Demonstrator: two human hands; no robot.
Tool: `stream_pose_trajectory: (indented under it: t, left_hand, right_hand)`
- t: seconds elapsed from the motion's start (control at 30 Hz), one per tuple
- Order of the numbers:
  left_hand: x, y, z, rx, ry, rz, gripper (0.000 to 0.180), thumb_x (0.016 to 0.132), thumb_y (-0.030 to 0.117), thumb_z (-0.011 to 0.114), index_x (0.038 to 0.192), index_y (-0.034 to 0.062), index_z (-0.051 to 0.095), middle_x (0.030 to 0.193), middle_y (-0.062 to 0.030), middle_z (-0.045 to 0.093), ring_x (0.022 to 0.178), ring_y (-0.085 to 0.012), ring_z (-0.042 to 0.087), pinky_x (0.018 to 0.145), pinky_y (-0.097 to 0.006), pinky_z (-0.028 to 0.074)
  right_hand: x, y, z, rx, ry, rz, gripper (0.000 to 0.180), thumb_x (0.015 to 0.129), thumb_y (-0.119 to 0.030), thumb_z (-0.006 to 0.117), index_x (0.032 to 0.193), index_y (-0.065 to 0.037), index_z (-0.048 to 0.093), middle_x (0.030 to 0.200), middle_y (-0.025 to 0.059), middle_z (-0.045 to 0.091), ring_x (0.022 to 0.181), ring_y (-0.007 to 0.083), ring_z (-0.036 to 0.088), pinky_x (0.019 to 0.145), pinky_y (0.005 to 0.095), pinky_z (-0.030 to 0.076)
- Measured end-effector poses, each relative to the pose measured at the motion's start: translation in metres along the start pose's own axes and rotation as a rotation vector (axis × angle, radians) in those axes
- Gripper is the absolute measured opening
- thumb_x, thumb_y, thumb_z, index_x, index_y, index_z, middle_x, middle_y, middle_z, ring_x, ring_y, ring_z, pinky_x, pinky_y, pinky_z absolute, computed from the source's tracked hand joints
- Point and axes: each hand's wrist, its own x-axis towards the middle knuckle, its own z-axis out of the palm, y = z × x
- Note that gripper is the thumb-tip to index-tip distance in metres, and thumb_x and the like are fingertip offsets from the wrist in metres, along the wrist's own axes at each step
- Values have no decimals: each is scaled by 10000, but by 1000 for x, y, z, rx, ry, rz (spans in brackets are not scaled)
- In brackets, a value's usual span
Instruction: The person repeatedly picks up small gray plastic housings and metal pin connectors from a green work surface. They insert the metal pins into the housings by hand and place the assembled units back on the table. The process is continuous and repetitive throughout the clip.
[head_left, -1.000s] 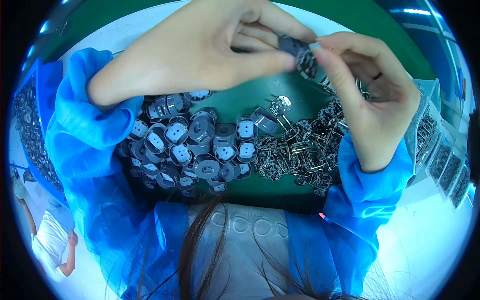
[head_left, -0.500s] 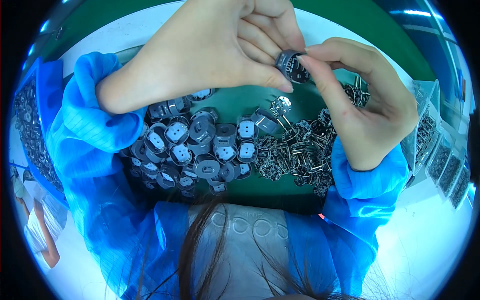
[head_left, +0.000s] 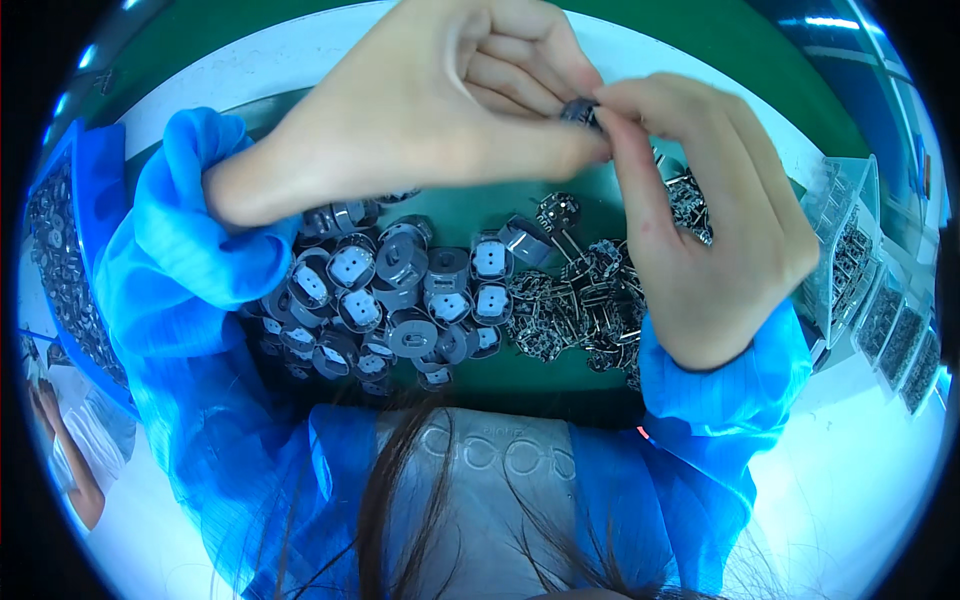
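I hold the part (head_left: 578,112) up over the far side of the green worktop (head_left: 490,212), between both hands. Only a small piece of it shows: dark grey running to black, with paler flecks where it catches the light; skin covers the rest, and its finer detail is too small to make out. The thumb and fingers of my left hand (head_left: 420,120) are bent in around it from the left. My right hand (head_left: 705,190) meets it from the right, thumb and forefinger tips nearly together at its edge; whether they pinch or only touch, I cannot tell. Nearer me, grey cases (head_left: 403,262) with pale two-holed faces lie heaped left, dark pinned boards (head_left: 540,318) right.
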Motion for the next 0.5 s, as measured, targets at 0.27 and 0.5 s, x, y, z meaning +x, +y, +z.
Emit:
stream_pose_trajectory:
  t: [0.27,0.5]
  left_hand:
    - [4,5,-9,-101,12,123,298,833,9,799,1102,-32,677,1012,-158,745,932,-180,750,883,-321,632]
    - [9,-2,-12,139,50,371,307,843,-8,771,1136,-33,681,983,-146,742,883,-159,744,828,-292,618]
  right_hand:
    - [-5,1,7,698,-258,503,374,1036,27,546,1407,68,519,1225,142,683,1179,216,655,1036,311,492]
    - [-6,7,13,703,-185,572,358,1025,46,565,1378,99,541,1201,152,693,1116,192,680,938,282,547]
